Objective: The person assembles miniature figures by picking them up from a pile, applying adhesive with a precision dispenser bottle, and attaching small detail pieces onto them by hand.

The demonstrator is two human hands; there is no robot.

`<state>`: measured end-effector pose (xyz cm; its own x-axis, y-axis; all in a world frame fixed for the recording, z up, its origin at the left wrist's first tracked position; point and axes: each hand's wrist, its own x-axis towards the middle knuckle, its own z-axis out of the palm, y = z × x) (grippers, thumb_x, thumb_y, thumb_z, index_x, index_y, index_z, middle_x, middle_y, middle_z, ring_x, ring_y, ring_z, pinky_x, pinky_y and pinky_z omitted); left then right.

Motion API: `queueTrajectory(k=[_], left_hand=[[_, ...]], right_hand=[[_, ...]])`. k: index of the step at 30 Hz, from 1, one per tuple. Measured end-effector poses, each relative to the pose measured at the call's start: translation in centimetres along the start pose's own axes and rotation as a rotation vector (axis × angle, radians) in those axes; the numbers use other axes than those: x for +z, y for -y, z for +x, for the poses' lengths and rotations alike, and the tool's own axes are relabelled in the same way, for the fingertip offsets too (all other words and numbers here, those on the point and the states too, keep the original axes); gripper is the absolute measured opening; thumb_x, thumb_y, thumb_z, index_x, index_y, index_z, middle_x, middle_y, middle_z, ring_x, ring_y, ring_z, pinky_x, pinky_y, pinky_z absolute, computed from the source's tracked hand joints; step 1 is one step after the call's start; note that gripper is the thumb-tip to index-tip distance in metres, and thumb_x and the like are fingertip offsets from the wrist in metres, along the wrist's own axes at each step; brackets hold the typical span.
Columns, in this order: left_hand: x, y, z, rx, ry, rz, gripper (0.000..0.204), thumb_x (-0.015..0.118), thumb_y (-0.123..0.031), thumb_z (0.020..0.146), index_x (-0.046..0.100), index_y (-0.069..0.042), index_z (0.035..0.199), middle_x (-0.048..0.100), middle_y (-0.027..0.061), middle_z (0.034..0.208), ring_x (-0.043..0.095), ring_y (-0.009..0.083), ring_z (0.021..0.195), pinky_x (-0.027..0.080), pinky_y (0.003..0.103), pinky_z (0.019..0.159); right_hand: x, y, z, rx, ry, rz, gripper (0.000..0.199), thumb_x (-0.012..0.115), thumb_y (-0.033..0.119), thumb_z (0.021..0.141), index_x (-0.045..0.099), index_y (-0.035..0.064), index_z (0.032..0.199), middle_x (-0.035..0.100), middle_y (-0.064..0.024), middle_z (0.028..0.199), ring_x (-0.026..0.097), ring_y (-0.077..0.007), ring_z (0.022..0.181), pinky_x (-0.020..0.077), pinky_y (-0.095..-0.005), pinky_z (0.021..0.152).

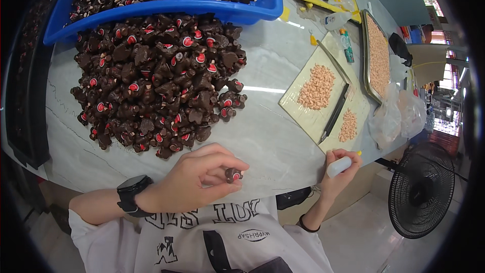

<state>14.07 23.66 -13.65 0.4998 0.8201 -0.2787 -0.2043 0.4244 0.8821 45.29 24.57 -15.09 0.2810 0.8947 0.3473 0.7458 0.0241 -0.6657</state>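
Observation:
Near the table's front edge, my left hand [194, 177] pinches a small dark brown figurine [233, 175] with a red patch between thumb and fingertips. My right hand [337, 179] is wrapped round a small white squeeze bottle [339, 167]; a yellow tip shows just beyond the fingers. Beyond my left hand spreads a large heap of similar brown figurines [161, 86], many with red-and-white patches. Past my right hand lies a pale yellow-green board [303, 83] bearing two piles of tiny peach-coloured pieces [317, 87]. Black-handled tweezers [334, 114] rest across it.
A blue bin [270, 0] full of figurines stands behind the heap. At right are a tray of peach pieces [376, 55], clear plastic bags [399, 116] and a black fan [422, 192]. Another white bottle [337, 19] and a yellow-rimmed tray [323, 5] lie at the far right.

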Motion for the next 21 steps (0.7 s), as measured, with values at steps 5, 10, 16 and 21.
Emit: queueTrajectory(k=[5,10,16,21], left_hand=[[-0.3,0.0,0.1,-0.012,0.032,-0.103,0.036,0.055,0.005,0.081,0.047,0.003,0.116,0.047,0.0081,0.107,0.057,0.0147,0.095,0.048,0.022,0.081],[-0.8,-0.2,-0.5,-0.171,0.168,-0.185,0.043,0.057,-0.001,0.083,0.043,-0.002,0.124,0.051,0.0071,0.111,0.053,0.0053,0.09,0.045,0.019,0.077],[-0.9,0.4,-0.3,-0.05,0.193,-0.271,0.046,0.057,-0.002,0.082,0.042,0.0,0.125,0.051,0.0062,0.112,0.053,0.0057,0.089,0.047,0.02,0.077],[-1.2,0.3,-0.3,-0.067,0.227,-0.212,0.043,0.054,0.006,0.082,0.04,0.004,0.123,0.05,0.0105,0.114,0.053,0.0122,0.101,0.046,0.023,0.085]], right_hand=[[0.5,4.5,-0.1,-0.238,0.01,0.137,0.037,0.067,0.003,0.074,0.037,0.0092,0.094,0.055,-0.0066,0.073,0.049,-0.0158,0.068,0.039,-0.0274,0.064],[5.1,10.3,-1.5,-0.427,0.42,0.561,0.04,0.072,0.001,0.067,0.04,0.0109,0.091,0.062,-0.0075,0.074,0.05,-0.021,0.064,0.0395,-0.0299,0.063],[7.2,11.5,-1.1,-0.589,0.532,0.462,0.034,0.072,-0.004,0.057,0.049,0.0078,0.08,0.062,-0.0075,0.075,0.054,-0.0223,0.061,0.0418,-0.0303,0.055],[7.2,10.9,-1.4,-0.587,0.497,0.46,0.032,0.071,-0.005,0.062,0.046,0.0081,0.077,0.063,-0.0099,0.078,0.055,-0.0228,0.062,0.0437,-0.0295,0.054]])
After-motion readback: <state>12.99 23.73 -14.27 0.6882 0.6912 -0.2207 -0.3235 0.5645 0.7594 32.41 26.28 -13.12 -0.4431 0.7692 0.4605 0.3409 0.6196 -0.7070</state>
